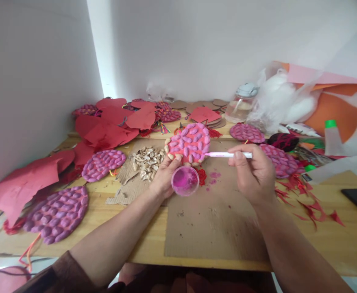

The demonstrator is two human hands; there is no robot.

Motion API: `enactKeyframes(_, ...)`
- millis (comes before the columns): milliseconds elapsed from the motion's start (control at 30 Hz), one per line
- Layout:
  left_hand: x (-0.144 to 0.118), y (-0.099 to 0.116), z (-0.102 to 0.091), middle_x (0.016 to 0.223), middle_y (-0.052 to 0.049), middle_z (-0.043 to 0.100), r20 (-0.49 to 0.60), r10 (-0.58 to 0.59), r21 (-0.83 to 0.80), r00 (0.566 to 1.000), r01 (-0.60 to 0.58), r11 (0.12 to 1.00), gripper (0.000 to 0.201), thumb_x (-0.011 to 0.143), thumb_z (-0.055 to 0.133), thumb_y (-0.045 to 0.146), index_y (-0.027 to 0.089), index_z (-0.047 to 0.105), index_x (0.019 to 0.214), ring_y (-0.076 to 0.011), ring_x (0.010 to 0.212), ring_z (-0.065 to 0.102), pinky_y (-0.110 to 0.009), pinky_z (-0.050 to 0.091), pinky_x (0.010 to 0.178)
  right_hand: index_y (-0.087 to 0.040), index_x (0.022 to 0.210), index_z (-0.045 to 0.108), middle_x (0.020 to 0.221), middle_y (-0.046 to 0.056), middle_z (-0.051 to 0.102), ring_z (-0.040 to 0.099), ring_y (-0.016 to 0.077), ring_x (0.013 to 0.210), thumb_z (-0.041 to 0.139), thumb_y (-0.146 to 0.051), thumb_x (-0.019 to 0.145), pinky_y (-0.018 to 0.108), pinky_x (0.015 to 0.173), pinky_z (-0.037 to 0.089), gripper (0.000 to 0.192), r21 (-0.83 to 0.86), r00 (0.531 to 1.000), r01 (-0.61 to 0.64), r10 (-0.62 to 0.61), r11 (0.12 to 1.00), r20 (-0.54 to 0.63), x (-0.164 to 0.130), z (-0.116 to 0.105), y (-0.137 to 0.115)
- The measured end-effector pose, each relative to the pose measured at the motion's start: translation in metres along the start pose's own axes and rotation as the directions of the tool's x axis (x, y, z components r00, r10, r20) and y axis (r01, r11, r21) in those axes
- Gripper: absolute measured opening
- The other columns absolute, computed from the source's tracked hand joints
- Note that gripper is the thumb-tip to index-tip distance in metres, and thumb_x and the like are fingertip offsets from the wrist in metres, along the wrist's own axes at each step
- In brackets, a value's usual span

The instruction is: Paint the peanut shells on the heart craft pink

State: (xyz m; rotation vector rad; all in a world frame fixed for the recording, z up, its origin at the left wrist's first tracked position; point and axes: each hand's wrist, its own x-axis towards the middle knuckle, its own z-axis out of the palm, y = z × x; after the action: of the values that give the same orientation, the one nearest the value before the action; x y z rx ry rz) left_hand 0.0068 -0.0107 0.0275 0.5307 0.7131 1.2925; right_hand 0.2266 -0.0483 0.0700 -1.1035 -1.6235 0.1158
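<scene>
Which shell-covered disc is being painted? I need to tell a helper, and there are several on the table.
On the wooden table, find the cardboard sheet in the middle. Above it the left hand props one disc upright behind a small cup of pink paint. Unlike the flat purple discs, it has some unpainted shells and the right hand's brush touching it.

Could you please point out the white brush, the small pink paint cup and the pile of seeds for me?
white brush (230, 154), head view, middle of its handle.
pink paint cup (185, 180), head view, centre of the paint.
pile of seeds (148, 161), head view, middle of the heap.
</scene>
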Motion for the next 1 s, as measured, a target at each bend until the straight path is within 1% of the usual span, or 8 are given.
enactKeyframes(100, -0.0014, 0.0023, 0.0015, 0.074, 0.001, 0.075, 0.010, 0.000, 0.014, 1.000, 0.000, 1.000, 0.042, 0.069, 0.099, 0.028, 0.020, 0.065, 0.093, -0.0151, 0.060, 0.071, -0.023, 0.056, 0.058, -0.025, 0.100, 0.070, 0.079, -0.001, 0.068, 0.062, 0.0146, 0.068, 0.060, -0.036, 0.106, 0.031, 0.062, 0.045, 0.016, 0.085, 0.998, -0.063, 0.064, 0.994, -0.014, -0.0006, -0.0003, 0.0000)
enactKeyframes(233, -0.0031, 0.0032, 0.0027, 0.072, 0.003, 0.075, 0.026, 0.009, 0.026, 1.000, -0.009, 1.000, 0.051, 0.062, 0.104, 0.032, 0.020, 0.065, 0.094, -0.0133, 0.058, 0.070, -0.022, 0.055, 0.055, -0.025, 0.095, 0.069, 0.079, 0.000, 0.068, 0.064, 0.0173, 0.072, 0.073, -0.038, 0.098, 0.034, 0.065, 0.047, 0.014, 0.051, 0.989, -0.114, 0.119, 0.992, -0.092, -0.0014, 0.0011, 0.0023)
enactKeyframes(367, -0.0022, 0.0011, -0.0009, 0.072, 0.004, 0.076, 0.000, 0.000, 0.057, 1.000, 0.000, 0.998, 0.054, 0.062, 0.104, 0.034, 0.020, 0.066, 0.097, -0.0113, 0.053, 0.068, -0.020, 0.055, 0.054, -0.025, 0.094, 0.068, 0.077, 0.000, 0.067, 0.062, 0.0171, 0.069, 0.072, -0.036, 0.097, 0.035, 0.065, 0.048, 0.012, 0.034, 0.980, -0.133, 0.137, 0.990, -0.147, 0.0003, 0.0034, 0.0004)
enactKeyframes(500, -0.0014, -0.0009, -0.0051, 0.075, 0.002, 0.077, -0.003, 0.000, 0.079, 1.000, 0.000, 0.997, 0.055, 0.061, 0.104, 0.037, 0.020, 0.067, 0.098, -0.0121, 0.056, 0.070, -0.021, 0.056, 0.055, -0.025, 0.099, 0.069, 0.079, 0.001, 0.067, 0.062, 0.0176, 0.070, 0.070, -0.036, 0.098, 0.035, 0.065, 0.048, 0.011, 0.048, 0.983, -0.130, 0.135, 0.990, -0.124, 0.0005, 0.0036, -0.0006)
enactKeyframes(633, -0.0022, -0.0008, -0.0055, 0.074, 0.003, 0.077, -0.006, -0.009, 0.080, 1.000, 0.009, 0.997, 0.059, 0.057, 0.106, 0.038, 0.020, 0.068, 0.099, -0.0123, 0.056, 0.069, -0.021, 0.056, 0.055, -0.024, 0.103, 0.068, 0.083, 0.003, 0.067, 0.065, 0.0201, 0.078, 0.067, -0.037, 0.100, 0.035, 0.065, 0.048, 0.014, 0.042, 0.991, -0.129, 0.131, 0.991, -0.040, -0.0015, 0.0011, 0.0028)
enactKeyframes(733, -0.0027, -0.0003, -0.0046, 0.073, 0.004, 0.076, -0.006, -0.013, 0.090, 1.000, 0.013, 0.996, 0.056, 0.060, 0.105, 0.037, 0.021, 0.067, 0.099, -0.0119, 0.055, 0.069, -0.021, 0.055, 0.055, -0.024, 0.100, 0.067, 0.084, 0.003, 0.067, 0.065, 0.0205, 0.079, 0.066, -0.037, 0.101, 0.035, 0.067, 0.048, 0.013, -0.005, 0.995, -0.100, 0.100, 0.995, 0.007, -0.0014, -0.0002, 0.0027)
enactKeyframes(867, -0.0027, -0.0001, -0.0036, 0.073, 0.004, 0.075, -0.007, -0.009, 0.096, 1.000, 0.010, 0.995, 0.054, 0.062, 0.104, 0.035, 0.021, 0.067, 0.099, -0.0120, 0.055, 0.068, -0.021, 0.054, 0.055, -0.024, 0.097, 0.065, 0.083, 0.002, 0.067, 0.065, 0.0201, 0.080, 0.066, -0.034, 0.101, 0.037, 0.072, 0.049, 0.010, -0.102, 0.999, -0.035, 0.031, 0.994, -0.042, 0.0000, -0.0005, 0.0010)
enactKeyframes(1000, -0.0028, 0.0003, -0.0030, 0.074, 0.003, 0.075, -0.015, -0.012, 0.103, 1.000, 0.014, 0.995, 0.047, 0.067, 0.101, 0.032, 0.020, 0.067, 0.098, -0.0118, 0.055, 0.068, -0.022, 0.054, 0.056, -0.025, 0.102, 0.065, 0.084, 0.003, 0.068, 0.065, 0.0209, 0.078, 0.063, -0.038, 0.102, 0.038, 0.071, 0.049, 0.013, -0.059, 0.997, -0.051, 0.048, 0.997, -0.059, -0.0004, -0.0009, 0.0045)
